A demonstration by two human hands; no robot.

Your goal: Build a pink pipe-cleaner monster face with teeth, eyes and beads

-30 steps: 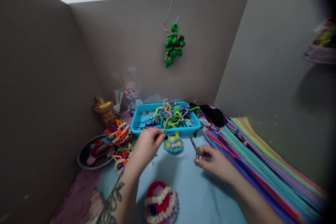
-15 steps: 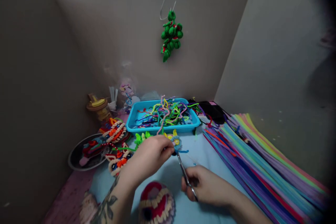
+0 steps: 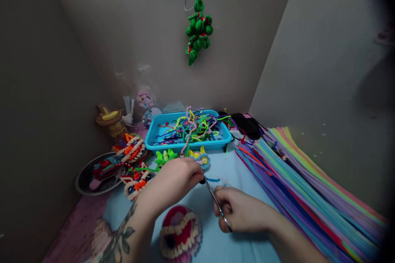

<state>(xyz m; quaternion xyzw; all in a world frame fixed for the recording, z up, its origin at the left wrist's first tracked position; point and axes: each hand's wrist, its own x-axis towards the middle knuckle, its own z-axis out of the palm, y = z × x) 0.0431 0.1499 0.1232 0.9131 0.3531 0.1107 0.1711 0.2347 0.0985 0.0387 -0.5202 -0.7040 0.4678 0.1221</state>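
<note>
My left hand (image 3: 182, 174) is closed in a pinch over the blue cloth, with a small black piece (image 3: 202, 181) at its fingertips; its kind is too small to make out. My right hand (image 3: 239, 209) grips slim silver scissors (image 3: 217, 204), whose tips meet the black piece. Beyond the tips lies a short blue pipe cleaner scrap (image 3: 212, 180). Below my hands sits a round red, pink and cream pipe cleaner piece (image 3: 180, 233) with a dark spot. A blue and yellow figure (image 3: 202, 159) and a green figure (image 3: 163, 158) lie behind my left hand.
A blue tray (image 3: 148, 143) of tangled pipe cleaner offcuts stands at the back. Long coloured pipe cleaners (image 3: 296, 185) lie along the right. At left are a metal bowl (image 3: 80, 185), orange and cream figures (image 3: 135, 187) and a lidded jar (image 3: 115, 125). A green ornament (image 3: 199, 31) hangs above.
The camera view has tipped downward slightly, so the surroundings sit higher and a little left in the picture. Both hands keep nearly the same pose, with the scissors still at the black piece.
</note>
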